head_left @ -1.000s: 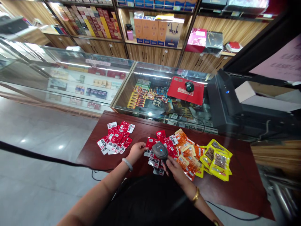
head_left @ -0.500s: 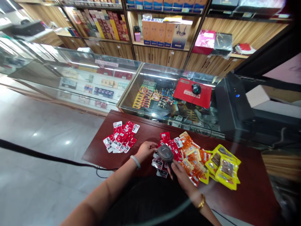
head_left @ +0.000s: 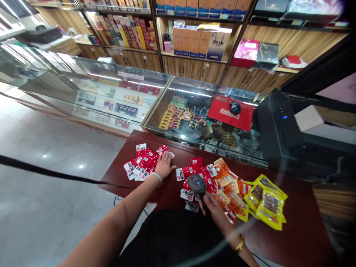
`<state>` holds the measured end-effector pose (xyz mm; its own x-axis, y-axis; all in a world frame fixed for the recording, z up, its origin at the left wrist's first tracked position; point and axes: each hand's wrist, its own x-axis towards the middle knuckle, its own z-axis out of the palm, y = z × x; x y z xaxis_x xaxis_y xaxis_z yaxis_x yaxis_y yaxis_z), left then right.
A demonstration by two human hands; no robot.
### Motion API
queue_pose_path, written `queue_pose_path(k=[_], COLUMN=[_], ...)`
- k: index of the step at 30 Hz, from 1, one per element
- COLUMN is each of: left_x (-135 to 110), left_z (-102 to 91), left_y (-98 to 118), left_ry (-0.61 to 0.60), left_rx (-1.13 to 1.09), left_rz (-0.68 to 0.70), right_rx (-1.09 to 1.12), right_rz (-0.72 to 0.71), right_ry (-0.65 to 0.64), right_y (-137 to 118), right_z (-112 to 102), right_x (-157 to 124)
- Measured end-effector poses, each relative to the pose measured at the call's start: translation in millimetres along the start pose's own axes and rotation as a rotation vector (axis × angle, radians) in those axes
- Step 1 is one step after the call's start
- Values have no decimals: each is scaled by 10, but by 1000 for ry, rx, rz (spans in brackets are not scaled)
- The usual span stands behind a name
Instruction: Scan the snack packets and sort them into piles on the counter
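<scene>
Head view: left hand (head_left: 164,165) over the right edge of the left-hand pile of red-and-white snack packets (head_left: 143,160) — palm down, fingers extended and slightly apart, thumb out to the side. Fingertips lie over one red packet (head_left: 161,150) at the pile's upper right; can't tell if there's any grip on it (palm hides the rest).

Right hand (head_left: 213,210) is closed around the handle of a dark handheld barcode scanner (head_left: 197,183), blue light showing on its head. Scanner head sits above a second group of red-and-white packets (head_left: 196,163), near the middle of the dark red-brown table (head_left: 164,196), covering part of them; can't tell if it touches.

Just right of that group: orange packets (head_left: 230,196), overlapping, then yellow packets (head_left: 268,207) beside those, stacked on each other. Pale bracelet (head_left: 159,178) on left wrist, gold bangle (head_left: 239,243) on right.

Beyond the table — glass display case (head_left: 191,133) with a red mouse pad (head_left: 218,111) and black mouse (head_left: 235,108) on top.
</scene>
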<state>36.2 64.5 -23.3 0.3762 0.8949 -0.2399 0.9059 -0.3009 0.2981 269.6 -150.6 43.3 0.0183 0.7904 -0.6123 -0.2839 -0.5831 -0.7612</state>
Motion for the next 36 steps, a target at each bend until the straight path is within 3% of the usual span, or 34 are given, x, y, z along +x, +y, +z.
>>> queue_pose_path(k=[3,5,7,10,13,19,25,31,36], left_x=[-190,-264,-281,-229,-149,-120,-249,-394,-498], left_z=[31,29,15,-12,-36,-46,-147,-315,-269], left_y=[99,153,213,319,403,491,574,752,895], left_ry=[-53,-49,39,206,183,-42,-49,-131,-188], left_rx=[-59,-101,-108,-42,13,-129,-402,-470,-499], left_rz=[181,216,94,-306,-496,-422,-255,-142,-104], right_rx=[62,82,93,78,53,88,97,85,114], right_rz=[22,31,42,55,38,51,-4,-81,-76], right_ry=[32,42,48,30,15,63,38,15,43], right_y=[-18,-41,-70,-130,-183,-128,-148,-306,-250], right_z=[3,15,31,54,63,26,11,53,47], right_x=[-7,-18,-32,-60,-83,-69,-52,-28,20])
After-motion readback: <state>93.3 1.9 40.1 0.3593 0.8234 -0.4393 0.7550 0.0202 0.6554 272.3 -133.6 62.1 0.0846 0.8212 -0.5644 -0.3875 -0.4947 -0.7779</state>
